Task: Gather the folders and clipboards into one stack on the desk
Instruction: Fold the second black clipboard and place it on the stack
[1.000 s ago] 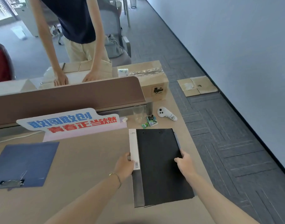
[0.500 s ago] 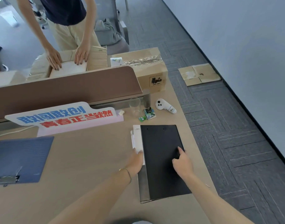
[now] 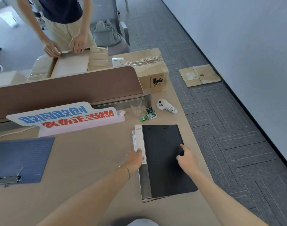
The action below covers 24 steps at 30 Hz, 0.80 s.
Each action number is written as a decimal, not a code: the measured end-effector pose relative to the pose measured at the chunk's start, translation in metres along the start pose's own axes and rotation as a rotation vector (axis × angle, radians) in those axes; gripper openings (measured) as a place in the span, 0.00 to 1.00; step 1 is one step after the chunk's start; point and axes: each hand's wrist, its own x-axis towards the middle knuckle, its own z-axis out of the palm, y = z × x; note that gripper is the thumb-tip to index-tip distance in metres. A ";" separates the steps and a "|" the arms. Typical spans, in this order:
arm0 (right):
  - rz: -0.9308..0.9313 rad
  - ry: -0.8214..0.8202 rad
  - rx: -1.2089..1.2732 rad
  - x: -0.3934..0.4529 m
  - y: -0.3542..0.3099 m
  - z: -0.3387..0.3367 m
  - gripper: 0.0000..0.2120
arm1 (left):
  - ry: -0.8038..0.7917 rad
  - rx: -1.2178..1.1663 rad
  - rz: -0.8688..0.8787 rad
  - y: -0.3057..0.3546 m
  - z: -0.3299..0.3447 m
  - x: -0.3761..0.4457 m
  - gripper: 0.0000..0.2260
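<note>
Two hands (image 3: 134,159) (image 3: 186,159) on black folder (image 3: 165,160), desk (image 3: 84,160)

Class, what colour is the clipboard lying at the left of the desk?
Dark blue, with a silver metal clip; the clipboard shows in the head view.

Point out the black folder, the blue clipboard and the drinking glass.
black folder (image 3: 165,160): head view, middle of its cover.
blue clipboard (image 3: 22,159): head view, centre of the board.
drinking glass (image 3: 136,107): head view, its side wall.
</note>
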 end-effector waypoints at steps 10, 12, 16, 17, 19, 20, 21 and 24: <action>-0.326 0.125 -0.229 -0.034 -0.062 0.027 0.30 | 0.110 0.305 0.396 -0.010 -0.080 -0.032 0.24; -0.383 0.142 -0.259 -0.043 -0.080 0.040 0.31 | 0.192 0.488 0.475 -0.019 -0.101 -0.033 0.24; -0.523 0.156 -0.377 -0.060 -0.117 0.067 0.32 | 0.297 0.667 0.560 -0.030 -0.138 -0.037 0.24; -0.559 0.156 -0.408 -0.064 -0.127 0.073 0.31 | 0.317 0.701 0.578 -0.034 -0.147 -0.037 0.24; -0.617 0.140 -0.448 -0.074 -0.146 0.088 0.31 | 0.352 0.749 0.597 -0.042 -0.165 -0.036 0.24; -0.633 0.125 -0.459 -0.080 -0.156 0.096 0.31 | 0.363 0.760 0.595 -0.048 -0.175 -0.036 0.25; -0.647 0.110 -0.468 -0.086 -0.165 0.106 0.31 | 0.371 0.764 0.593 -0.055 -0.186 -0.036 0.25; -0.678 0.070 -0.503 -0.101 -0.192 0.139 0.32 | 0.381 0.763 0.559 -0.080 -0.220 -0.039 0.26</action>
